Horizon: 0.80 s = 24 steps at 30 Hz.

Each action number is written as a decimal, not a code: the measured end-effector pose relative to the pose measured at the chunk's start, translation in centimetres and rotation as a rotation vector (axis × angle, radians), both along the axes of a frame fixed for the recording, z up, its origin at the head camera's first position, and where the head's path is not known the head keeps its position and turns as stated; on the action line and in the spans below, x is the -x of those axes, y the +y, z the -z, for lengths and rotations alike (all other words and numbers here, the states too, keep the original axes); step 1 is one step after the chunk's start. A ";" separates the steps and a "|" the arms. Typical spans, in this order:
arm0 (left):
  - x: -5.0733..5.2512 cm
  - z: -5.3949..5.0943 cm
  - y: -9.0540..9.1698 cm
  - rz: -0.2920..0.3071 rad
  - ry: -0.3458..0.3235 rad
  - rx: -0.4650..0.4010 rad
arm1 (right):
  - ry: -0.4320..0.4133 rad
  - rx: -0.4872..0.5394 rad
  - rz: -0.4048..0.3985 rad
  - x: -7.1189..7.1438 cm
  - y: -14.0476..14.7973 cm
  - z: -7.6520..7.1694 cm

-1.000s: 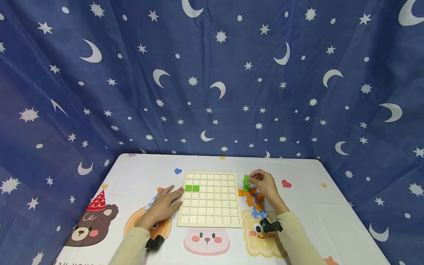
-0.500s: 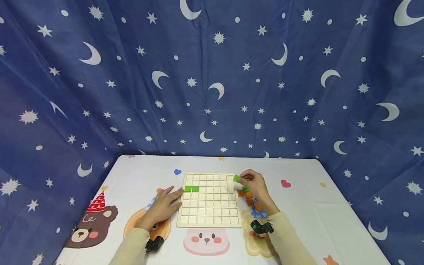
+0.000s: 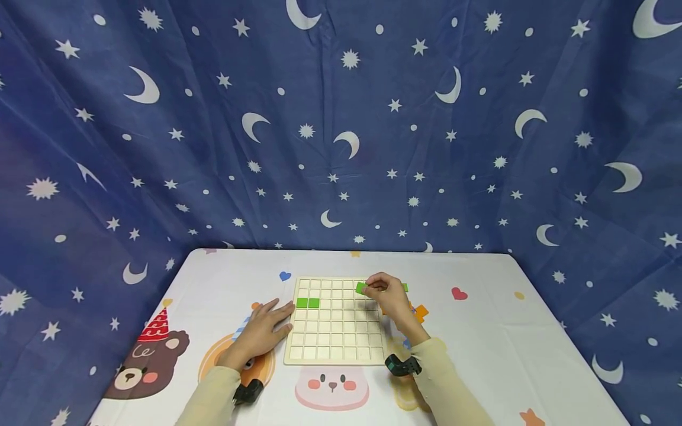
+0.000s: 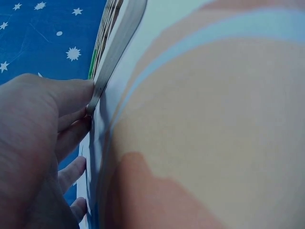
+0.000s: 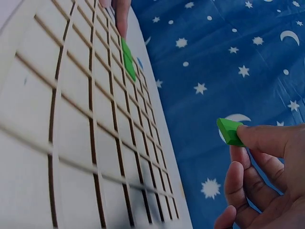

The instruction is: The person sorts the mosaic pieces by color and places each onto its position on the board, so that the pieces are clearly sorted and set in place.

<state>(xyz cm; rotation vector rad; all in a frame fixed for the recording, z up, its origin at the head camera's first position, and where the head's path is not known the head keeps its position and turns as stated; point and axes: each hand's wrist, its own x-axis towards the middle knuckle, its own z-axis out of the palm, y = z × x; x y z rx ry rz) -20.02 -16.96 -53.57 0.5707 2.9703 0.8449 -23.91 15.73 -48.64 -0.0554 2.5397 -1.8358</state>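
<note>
A cream grid board [image 3: 337, 360] lies on the table, with two green tiles [image 3: 308, 303] side by side in its left part. My left hand [image 3: 262, 331] rests flat beside the board, fingertips at its left edge; in the left wrist view the thumb and fingers of that hand [image 4: 43, 124] touch the board's side [image 4: 121, 45]. Above the board's upper right part, my right hand [image 3: 390, 299] pinches a green tile [image 3: 360, 288]. The right wrist view shows this tile [image 5: 229, 132] between thumb and fingertips of the hand [image 5: 267, 176], raised off the grid [image 5: 71, 124].
Right of the board, partly behind my right hand, lie orange tiles [image 3: 421, 312] and a bit of green [image 3: 405, 287]. The tablecloth [image 3: 479, 331] has printed cartoon figures, and a blue curtain [image 3: 319, 148] with stars and moons hangs behind the table.
My right hand has taken the green tile from the pile on the right and moved left with it, over the board. The left hand has stayed put.
</note>
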 end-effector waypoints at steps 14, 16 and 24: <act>0.1 0.1 0.0 0.001 0.003 0.003 | 0.000 0.015 -0.062 0.6 -3.7 1.1; 0.1 0.1 0.0 0.000 0.002 0.007 | 0.000 0.011 -0.072 0.7 -4.1 1.2; 0.1 0.1 0.0 0.003 -0.010 0.015 | -0.012 -0.019 -0.106 0.8 -5.5 1.9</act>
